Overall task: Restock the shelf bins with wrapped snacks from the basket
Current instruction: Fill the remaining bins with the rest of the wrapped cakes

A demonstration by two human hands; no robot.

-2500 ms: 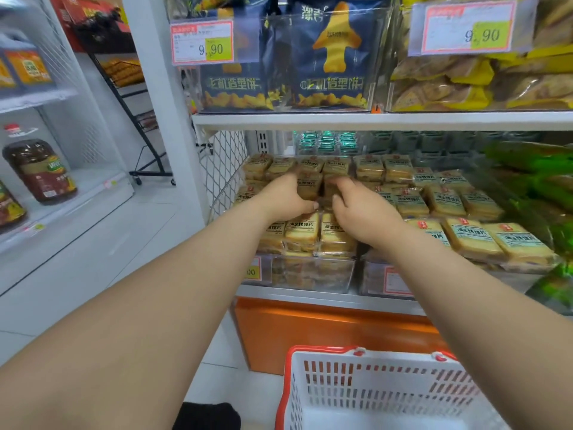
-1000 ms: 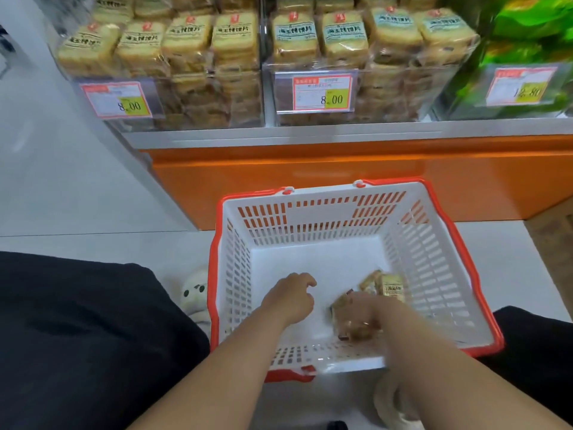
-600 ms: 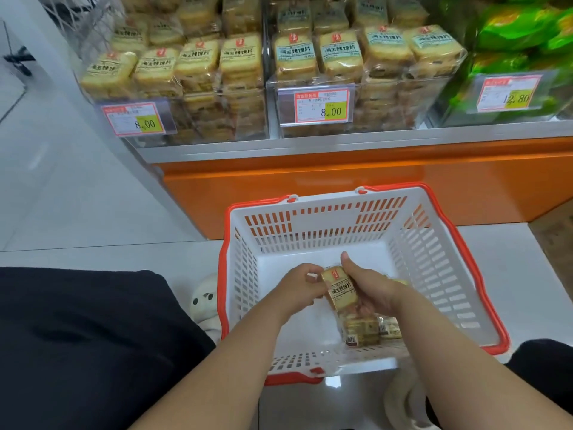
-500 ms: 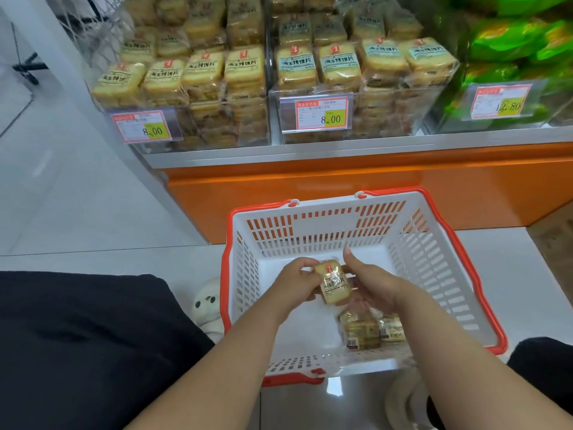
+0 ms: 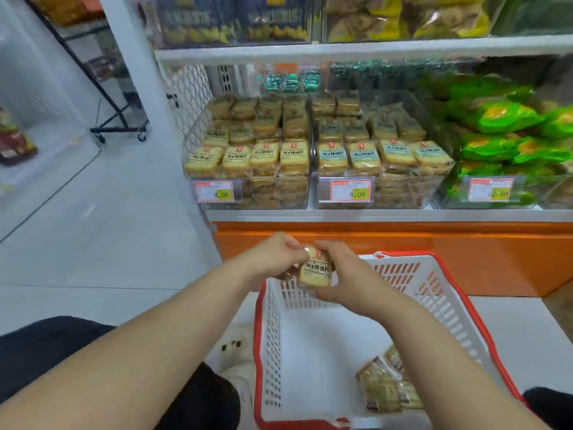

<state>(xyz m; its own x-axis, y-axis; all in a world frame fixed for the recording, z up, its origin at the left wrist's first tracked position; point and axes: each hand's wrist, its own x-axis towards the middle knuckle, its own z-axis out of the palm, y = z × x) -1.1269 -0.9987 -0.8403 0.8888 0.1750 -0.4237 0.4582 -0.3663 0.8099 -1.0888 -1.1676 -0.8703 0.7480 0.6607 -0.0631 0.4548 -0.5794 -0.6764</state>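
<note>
The yellow plastic-wrapped snack [image 5: 315, 268] is covered along both sides by the hands, the left hand [image 5: 274, 256] and the right hand [image 5: 344, 274], so its edges do not show. The white plastic basket with a red rim [image 5: 446, 293] is cut off at the bottom edge, and the right forearm hides part of its floor. The wrapped packets in the basket's corner [image 5: 386, 389] are blurred, their print unreadable. Small lettering on the red-and-yellow price tags [image 5: 352, 190] is too fine to read. The top shelf's dark blue bags [image 5: 229, 18] are cropped by the upper edge.

Bright even light; soft motion blur; wide-angle bending at edges.
</note>
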